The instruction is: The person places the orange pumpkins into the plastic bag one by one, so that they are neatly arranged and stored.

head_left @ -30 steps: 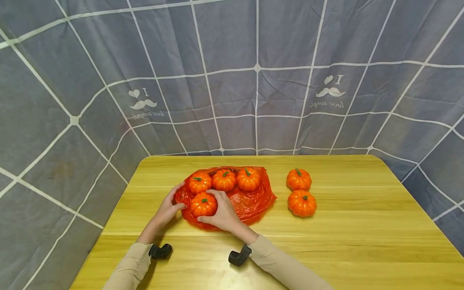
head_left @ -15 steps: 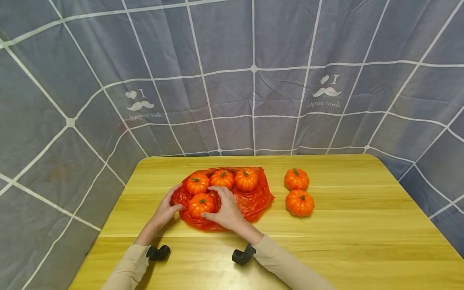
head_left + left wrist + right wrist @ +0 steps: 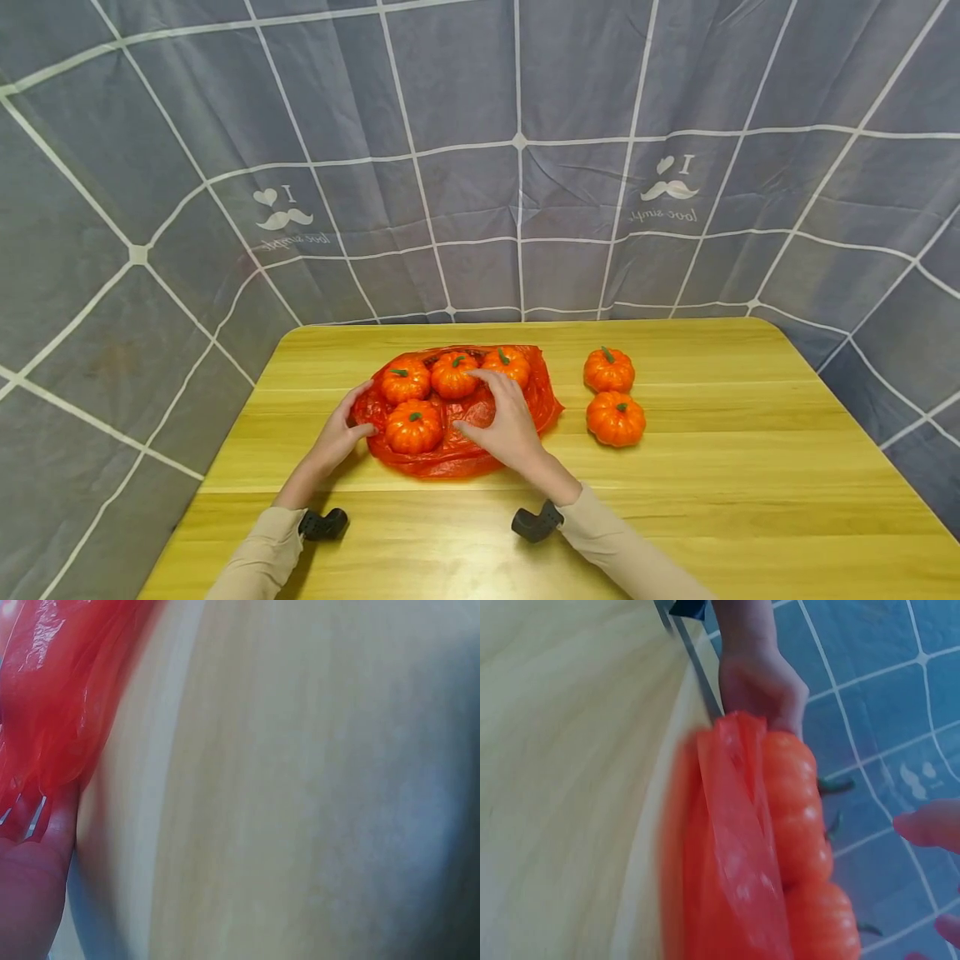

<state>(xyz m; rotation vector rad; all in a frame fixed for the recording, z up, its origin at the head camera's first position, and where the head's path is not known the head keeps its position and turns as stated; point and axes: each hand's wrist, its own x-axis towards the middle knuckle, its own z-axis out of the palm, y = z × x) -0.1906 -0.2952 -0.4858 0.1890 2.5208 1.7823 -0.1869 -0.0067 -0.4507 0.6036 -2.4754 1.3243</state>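
Observation:
A red plastic bag (image 3: 487, 462) lies spread on the table, with several small orange pumpkins on its film. One pumpkin (image 3: 414, 427) sits at the bag's front left; others, such as a pumpkin (image 3: 406, 381) behind it, form a row at the back. My left hand (image 3: 339, 435) holds the bag's left edge, and in the left wrist view its fingers (image 3: 60, 817) are partly covered by the red film. My right hand (image 3: 512, 423) hovers over the bag's right half, thumb and fingers apart, holding nothing. It partly hides the row's rightmost pumpkin (image 3: 517, 360).
Two more pumpkins stand on the wooden table (image 3: 705, 483) right of the bag: a rear pumpkin (image 3: 609, 372) and a front pumpkin (image 3: 616, 420). A grey gridded curtain (image 3: 480, 200) hangs behind and along the sides.
My right hand has let go of the front-left pumpkin and moved right and slightly back. That pumpkin stays on the bag. The left hand keeps its place at the bag's edge.

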